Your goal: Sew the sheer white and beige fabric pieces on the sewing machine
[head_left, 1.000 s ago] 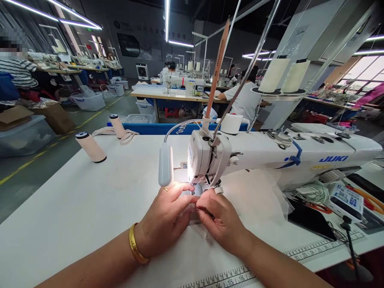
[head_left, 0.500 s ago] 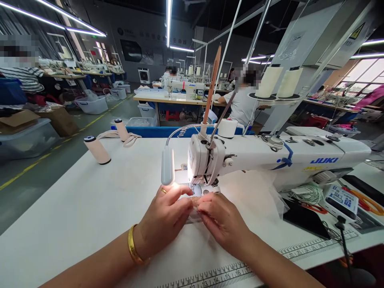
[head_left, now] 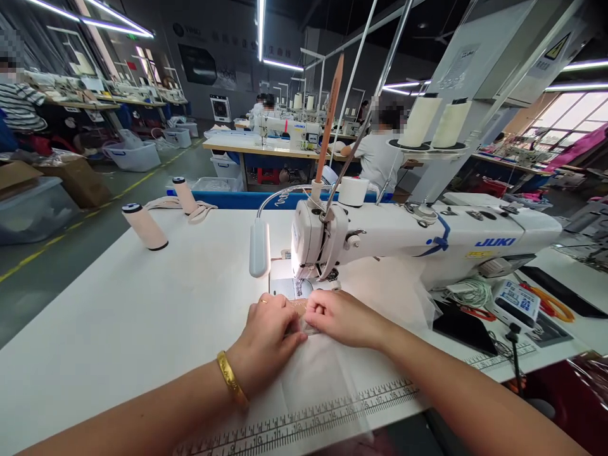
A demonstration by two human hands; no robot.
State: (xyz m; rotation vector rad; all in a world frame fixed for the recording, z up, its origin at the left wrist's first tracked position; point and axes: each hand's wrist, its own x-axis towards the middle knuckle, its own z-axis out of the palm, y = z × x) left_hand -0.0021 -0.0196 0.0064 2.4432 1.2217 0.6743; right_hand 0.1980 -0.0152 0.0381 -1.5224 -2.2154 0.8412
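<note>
Just in front of the sewing machine (head_left: 313, 234), thin sheer white fabric (head_left: 327, 373) lies under both hands and trails off the front edge. More of it spreads to the right beneath the machine arm. My left hand (head_left: 270, 339), with a ring and a gold bangle, is closed on the fabric, its fingers curled down. My right hand (head_left: 339, 316) pinches the fabric close beside it, its fingertips partly hidden. Between the hands shows a narrow tan strip (head_left: 298, 307), below the lit needle area.
Two pale pink thread cones (head_left: 146, 227) stand at the back left. A slim lamp (head_left: 259, 248) hangs left of the machine head. A printed ruler (head_left: 304, 424) runs along the front edge. At right lie a black phone-like slab (head_left: 463, 328), cables and a white box (head_left: 515, 304).
Both hands have drawn slightly toward me, away from the needle. My left fingers have curled down, and more sheer fabric shows over the front edge. The view has shifted slightly.
</note>
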